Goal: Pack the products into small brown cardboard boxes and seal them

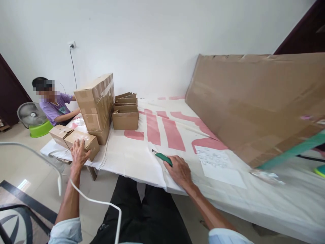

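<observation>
My left hand (79, 154) lies with fingers spread on the front end of a small taped cardboard box (81, 137), near the table's left front edge. Behind that box is another small carton (59, 131). My right hand (179, 169) is closed around a green utility knife (164, 158), its tip pointing left over the cloth-covered table (134, 159). Beside the left hand's box stands a stack of taped cartons (93, 108). Several open-topped cardboard boxes (125, 121) are lined up to the right of the stack.
A large cardboard carton (254, 105) occupies the right side, with a paper sheet (220, 166) in front. Across the table sits a person in purple (59, 105) near a fan (31, 114). A white cable (93, 202) loops near my left arm.
</observation>
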Demonstrator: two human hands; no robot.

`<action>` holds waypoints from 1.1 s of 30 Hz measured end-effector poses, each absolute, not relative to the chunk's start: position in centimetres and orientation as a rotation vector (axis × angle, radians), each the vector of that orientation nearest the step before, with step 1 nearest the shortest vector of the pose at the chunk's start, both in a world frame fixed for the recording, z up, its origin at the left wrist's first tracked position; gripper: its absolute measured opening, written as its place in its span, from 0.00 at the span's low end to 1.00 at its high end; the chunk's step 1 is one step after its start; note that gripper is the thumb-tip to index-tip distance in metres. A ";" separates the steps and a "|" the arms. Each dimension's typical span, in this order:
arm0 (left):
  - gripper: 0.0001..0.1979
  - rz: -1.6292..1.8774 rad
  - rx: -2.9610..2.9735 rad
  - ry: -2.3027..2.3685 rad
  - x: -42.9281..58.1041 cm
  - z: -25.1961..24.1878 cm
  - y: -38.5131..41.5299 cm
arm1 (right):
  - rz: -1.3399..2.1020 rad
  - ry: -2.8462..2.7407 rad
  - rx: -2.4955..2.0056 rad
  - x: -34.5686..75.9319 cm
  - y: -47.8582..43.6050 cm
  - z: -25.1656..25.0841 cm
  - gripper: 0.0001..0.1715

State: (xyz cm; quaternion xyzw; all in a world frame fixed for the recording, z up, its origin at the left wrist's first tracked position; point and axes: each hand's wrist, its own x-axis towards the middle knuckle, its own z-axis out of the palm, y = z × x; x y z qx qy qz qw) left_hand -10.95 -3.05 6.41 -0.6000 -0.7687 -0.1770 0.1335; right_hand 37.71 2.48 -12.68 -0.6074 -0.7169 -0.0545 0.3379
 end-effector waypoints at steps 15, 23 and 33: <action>0.38 -1.574 -1.921 -1.990 -3.5 5.4 -3.2 | -0.119 -1.846 -1.585 37.7 2.8 -12.6 0.13; 0.66 -2.096 -2.739 -2.199 -7.3 2.2 1.5 | -0.090 -1.848 -1.589 37.9 2.8 -12.5 0.13; 0.63 -2.013 -2.987 -1.903 -1.9 -1.7 -2.3 | -0.072 -1.841 -1.574 38.5 2.3 -13.0 0.15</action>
